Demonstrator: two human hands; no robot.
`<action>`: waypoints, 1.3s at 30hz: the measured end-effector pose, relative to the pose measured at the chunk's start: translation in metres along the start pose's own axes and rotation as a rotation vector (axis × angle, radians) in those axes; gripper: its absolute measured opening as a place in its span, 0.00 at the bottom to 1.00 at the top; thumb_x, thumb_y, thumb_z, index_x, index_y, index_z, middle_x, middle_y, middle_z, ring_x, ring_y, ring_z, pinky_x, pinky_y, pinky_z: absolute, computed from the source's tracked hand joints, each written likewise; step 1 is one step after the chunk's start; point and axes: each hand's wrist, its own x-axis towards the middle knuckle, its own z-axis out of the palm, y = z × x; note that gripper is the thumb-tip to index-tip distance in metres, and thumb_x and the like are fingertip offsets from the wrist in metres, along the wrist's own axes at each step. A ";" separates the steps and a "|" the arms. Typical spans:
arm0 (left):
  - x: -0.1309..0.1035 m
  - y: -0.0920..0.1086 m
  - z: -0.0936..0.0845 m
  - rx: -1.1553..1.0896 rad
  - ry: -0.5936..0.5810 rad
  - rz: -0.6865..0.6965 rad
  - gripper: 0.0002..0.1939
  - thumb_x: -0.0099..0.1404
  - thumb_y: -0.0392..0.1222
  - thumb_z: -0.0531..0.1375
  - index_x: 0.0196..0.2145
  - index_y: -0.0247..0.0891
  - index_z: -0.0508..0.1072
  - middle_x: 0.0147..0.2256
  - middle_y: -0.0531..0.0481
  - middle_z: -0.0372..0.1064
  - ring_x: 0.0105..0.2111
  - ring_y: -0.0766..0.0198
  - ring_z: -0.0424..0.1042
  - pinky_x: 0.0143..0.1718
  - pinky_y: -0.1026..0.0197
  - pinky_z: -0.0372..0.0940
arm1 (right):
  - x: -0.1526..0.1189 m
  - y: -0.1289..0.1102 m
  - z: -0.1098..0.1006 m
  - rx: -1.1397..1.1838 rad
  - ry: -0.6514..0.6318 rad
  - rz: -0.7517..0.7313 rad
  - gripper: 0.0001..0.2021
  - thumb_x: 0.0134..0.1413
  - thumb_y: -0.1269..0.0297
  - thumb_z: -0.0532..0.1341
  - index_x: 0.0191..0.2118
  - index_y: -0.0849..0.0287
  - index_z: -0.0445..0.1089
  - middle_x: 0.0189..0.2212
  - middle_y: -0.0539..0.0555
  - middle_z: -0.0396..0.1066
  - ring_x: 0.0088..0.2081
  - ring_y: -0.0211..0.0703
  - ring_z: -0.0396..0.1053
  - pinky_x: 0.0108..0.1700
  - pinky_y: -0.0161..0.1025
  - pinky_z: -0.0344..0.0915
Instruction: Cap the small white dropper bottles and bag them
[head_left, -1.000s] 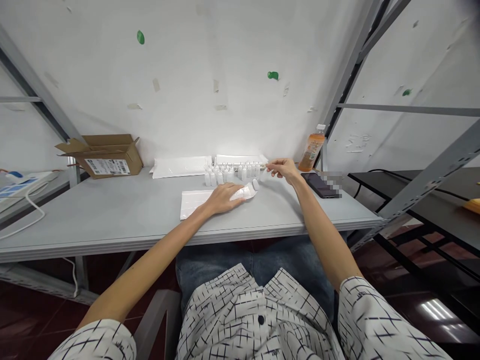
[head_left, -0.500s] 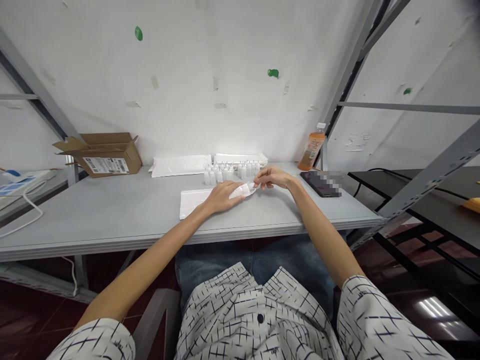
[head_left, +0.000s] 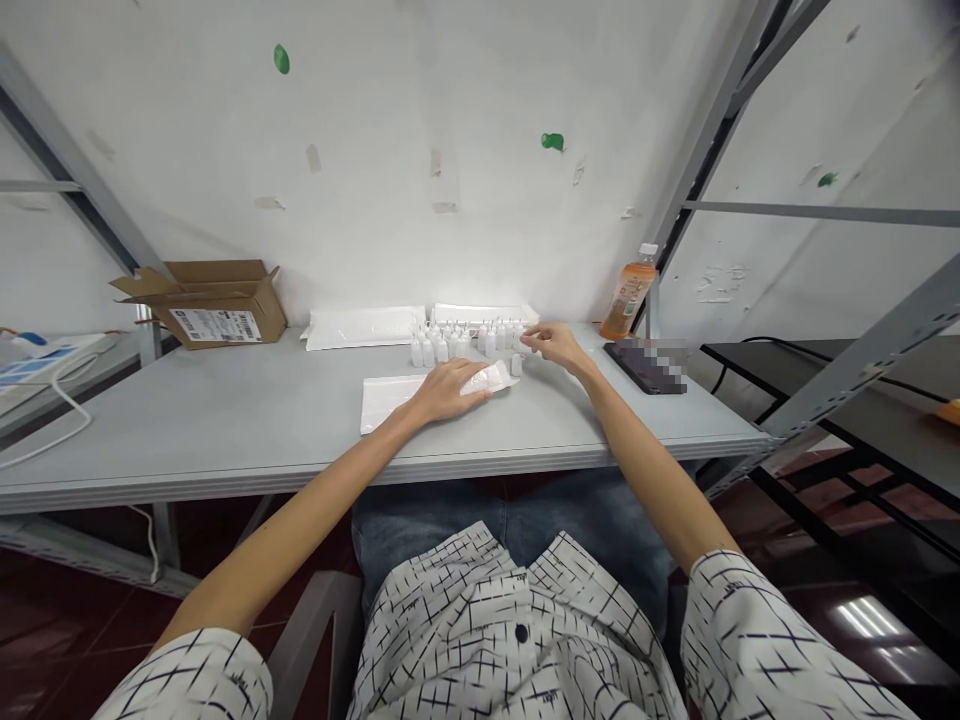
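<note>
My left hand lies over a white plastic bag, fingers closed around it, its crumpled end sticking out to the right. A small white bottle stands by itself just beyond that end. My right hand is closed in a pinch at the right end of a cluster of small white dropper-type bottles. Whether its fingertips hold one of them is too small to tell. Under my left wrist lies a flat white packet.
White packets lie along the wall behind the bottles. An open cardboard box sits at the back left. To the right are an orange drink bottle and a dark phone. Metal shelf posts flank the grey table.
My right hand has left the bag's end and moved slightly back and right to the bottle cluster. The single bottle now shows uncovered. My left hand keeps its hold on the bag.
</note>
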 end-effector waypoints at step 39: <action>0.001 -0.004 0.002 0.008 -0.009 0.031 0.25 0.66 0.54 0.55 0.55 0.38 0.70 0.48 0.43 0.72 0.49 0.50 0.70 0.48 0.51 0.65 | -0.017 -0.024 0.000 0.302 -0.586 0.104 0.15 0.42 0.59 0.71 0.33 0.66 0.78 0.31 0.60 0.77 0.28 0.41 0.73 0.21 0.30 0.63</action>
